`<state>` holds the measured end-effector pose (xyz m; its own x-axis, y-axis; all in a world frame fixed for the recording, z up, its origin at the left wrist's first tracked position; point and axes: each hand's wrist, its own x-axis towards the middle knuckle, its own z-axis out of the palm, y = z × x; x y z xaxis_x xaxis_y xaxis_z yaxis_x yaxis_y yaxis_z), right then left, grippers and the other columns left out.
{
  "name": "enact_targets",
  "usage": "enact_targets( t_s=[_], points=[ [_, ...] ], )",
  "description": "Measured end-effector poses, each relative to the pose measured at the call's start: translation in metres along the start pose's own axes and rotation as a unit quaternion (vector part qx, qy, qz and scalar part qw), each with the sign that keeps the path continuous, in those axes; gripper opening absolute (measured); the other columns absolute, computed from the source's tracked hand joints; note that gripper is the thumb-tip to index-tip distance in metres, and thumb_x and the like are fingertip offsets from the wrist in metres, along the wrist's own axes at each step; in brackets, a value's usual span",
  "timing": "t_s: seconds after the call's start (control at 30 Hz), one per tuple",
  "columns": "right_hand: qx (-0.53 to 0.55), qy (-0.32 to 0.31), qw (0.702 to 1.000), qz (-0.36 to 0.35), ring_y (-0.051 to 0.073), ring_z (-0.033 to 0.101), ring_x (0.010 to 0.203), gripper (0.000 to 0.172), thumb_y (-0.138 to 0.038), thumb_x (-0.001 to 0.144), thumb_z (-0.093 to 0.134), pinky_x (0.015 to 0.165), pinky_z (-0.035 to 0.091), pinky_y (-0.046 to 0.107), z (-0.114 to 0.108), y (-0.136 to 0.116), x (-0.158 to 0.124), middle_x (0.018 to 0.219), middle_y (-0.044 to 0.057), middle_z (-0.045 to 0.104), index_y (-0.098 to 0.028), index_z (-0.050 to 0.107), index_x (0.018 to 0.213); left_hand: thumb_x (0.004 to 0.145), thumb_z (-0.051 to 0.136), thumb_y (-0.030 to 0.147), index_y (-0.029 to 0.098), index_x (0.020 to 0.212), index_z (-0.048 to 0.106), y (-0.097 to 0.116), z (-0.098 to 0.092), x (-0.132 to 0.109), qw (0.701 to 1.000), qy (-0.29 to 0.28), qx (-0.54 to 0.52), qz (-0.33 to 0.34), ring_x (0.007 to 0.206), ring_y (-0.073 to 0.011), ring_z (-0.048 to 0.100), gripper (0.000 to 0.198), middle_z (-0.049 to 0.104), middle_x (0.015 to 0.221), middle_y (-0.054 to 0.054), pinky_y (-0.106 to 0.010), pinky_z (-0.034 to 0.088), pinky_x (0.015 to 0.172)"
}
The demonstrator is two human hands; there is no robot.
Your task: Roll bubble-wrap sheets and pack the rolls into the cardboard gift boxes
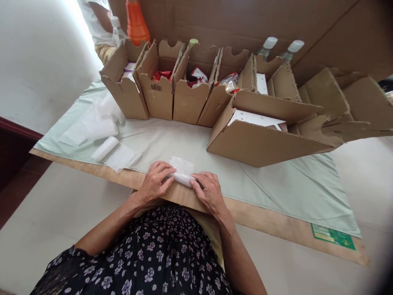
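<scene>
At the table's near edge, a strip of bubble wrap (pixel 182 165) is partly rolled up, its flat end lying away from me on the cloth. My left hand (pixel 157 180) has its fingers closed on the left end of the roll. On the right end, my right hand (pixel 209 189) grips with thumb and fingers. Whether anything is inside the roll cannot be seen. To the left lies another partly rolled piece of bubble wrap (pixel 118 155), with a looser heap of bubble wrap (pixel 100 123) behind it.
Upright cardboard boxes (pixel 157 102) with packets inside line the back. A larger cardboard box (pixel 267 143) holding white boxes stands right of centre. Behind are capped bottles (pixel 268 46) and an orange bottle (pixel 136 24). Another person's arm (pixel 101 16) shows at top left. Pale green cloth (pixel 276 188) covers the table.
</scene>
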<state>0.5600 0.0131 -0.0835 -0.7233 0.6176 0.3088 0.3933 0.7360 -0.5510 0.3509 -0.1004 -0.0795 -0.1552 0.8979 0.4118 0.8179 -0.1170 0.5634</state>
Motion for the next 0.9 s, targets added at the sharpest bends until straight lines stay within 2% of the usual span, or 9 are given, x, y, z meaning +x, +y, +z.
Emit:
enact_targets(
  t_s=[0.2, 0.3, 0.4, 0.47, 0.57, 0.67, 0.73, 0.8, 0.9],
  points=[
    [-0.072, 0.030, 0.997, -0.021, 0.031, 0.060, 0.121, 0.037, -0.037, 0.099, 0.059, 0.098, 0.045, 0.046, 0.005, -0.008, 0.001, 0.136, 0.012, 0.067, -0.025, 0.063, 0.134, 0.098, 0.058, 0.026, 0.020, 0.115, 0.072, -0.010, 0.014, 0.020, 0.998, -0.020, 0.011, -0.062, 0.103, -0.0262, 0.063, 0.023, 0.072, 0.106, -0.009, -0.046, 0.051, 0.096],
    [-0.072, 0.013, 0.997, -0.009, 0.029, 0.063, 0.113, 0.030, -0.030, 0.099, 0.059, 0.095, 0.047, 0.045, 0.014, -0.006, 0.013, 0.125, 0.011, 0.073, -0.024, 0.068, 0.126, 0.096, 0.060, 0.031, 0.018, 0.123, 0.068, -0.010, 0.017, 0.026, 0.994, 0.033, 0.010, -0.107, 0.109, -0.0273, 0.062, 0.030, 0.070, 0.114, -0.012, -0.047, 0.050, 0.099],
    [-0.014, 0.051, 0.997, 0.055, 0.027, 0.068, 0.100, 0.028, -0.034, 0.100, 0.057, 0.088, 0.050, 0.044, 0.016, -0.002, 0.020, 0.111, 0.010, 0.077, -0.021, 0.071, 0.121, 0.096, 0.062, 0.036, 0.017, 0.130, 0.063, -0.004, 0.012, 0.018, 0.979, 0.087, -0.078, -0.168, 0.109, -0.0255, 0.064, 0.039, 0.068, 0.119, -0.013, -0.045, 0.053, 0.098],
    [0.029, 0.069, 0.994, 0.080, 0.026, 0.069, 0.096, 0.029, -0.039, 0.100, 0.057, 0.086, 0.052, 0.043, 0.013, -0.005, 0.020, 0.108, 0.009, 0.078, -0.022, 0.072, 0.119, 0.093, 0.066, 0.038, 0.017, 0.134, 0.059, 0.002, 0.010, 0.010, 0.950, 0.091, -0.189, -0.231, 0.106, -0.0236, 0.067, 0.047, 0.068, 0.120, -0.013, -0.042, 0.056, 0.095],
    [0.073, 0.050, 0.995, 0.055, 0.025, 0.070, 0.096, 0.029, -0.040, 0.099, 0.058, 0.089, 0.053, 0.041, 0.007, -0.014, 0.016, 0.109, 0.007, 0.078, -0.025, 0.072, 0.119, 0.085, 0.076, 0.043, 0.016, 0.143, 0.052, 0.013, 0.011, 0.004, 0.872, 0.050, -0.372, -0.313, 0.113, -0.0254, 0.068, 0.068, 0.068, 0.127, -0.015, -0.041, 0.056, 0.098],
    [0.105, 0.021, 0.994, 0.033, 0.024, 0.070, 0.095, 0.027, -0.039, 0.099, 0.059, 0.091, 0.053, 0.041, 0.002, -0.021, 0.010, 0.107, 0.005, 0.079, -0.025, 0.072, 0.118, 0.079, 0.083, 0.047, 0.017, 0.148, 0.045, 0.020, 0.013, 0.010, 0.799, 0.017, -0.492, -0.346, 0.118, -0.0273, 0.067, 0.084, 0.070, 0.126, -0.015, -0.042, 0.053, 0.102],
    [0.126, 0.029, 0.991, 0.047, 0.024, 0.070, 0.100, 0.027, -0.041, 0.100, 0.057, 0.094, 0.053, 0.043, -0.001, -0.020, 0.006, 0.110, 0.006, 0.077, -0.026, 0.072, 0.117, 0.077, 0.085, 0.048, 0.017, 0.146, 0.048, 0.023, 0.014, 0.016, 0.765, 0.005, -0.538, -0.355, 0.114, -0.0268, 0.068, 0.085, 0.072, 0.121, -0.014, -0.040, 0.054, 0.100],
    [0.142, 0.062, 0.986, 0.067, 0.026, 0.067, 0.115, 0.034, -0.045, 0.102, 0.052, 0.100, 0.052, 0.045, -0.001, -0.018, 0.001, 0.125, 0.008, 0.072, -0.027, 0.068, 0.126, 0.075, 0.086, 0.047, 0.017, 0.142, 0.052, 0.025, 0.015, 0.020, 0.737, 0.001, -0.570, -0.364, 0.112, -0.0264, 0.068, 0.080, 0.072, 0.118, -0.013, -0.039, 0.054, 0.097],
    [0.163, 0.101, 0.979, 0.075, 0.027, 0.055, 0.136, 0.048, -0.045, 0.107, 0.037, 0.109, 0.050, 0.048, 0.002, -0.018, -0.001, 0.152, 0.012, 0.054, -0.026, 0.049, 0.149, 0.075, 0.085, 0.043, 0.017, 0.138, 0.053, 0.033, 0.021, 0.023, 0.701, 0.014, -0.605, -0.376, 0.112, -0.0265, 0.068, 0.075, 0.073, 0.116, -0.012, -0.039, 0.054, 0.097]
  ],
)
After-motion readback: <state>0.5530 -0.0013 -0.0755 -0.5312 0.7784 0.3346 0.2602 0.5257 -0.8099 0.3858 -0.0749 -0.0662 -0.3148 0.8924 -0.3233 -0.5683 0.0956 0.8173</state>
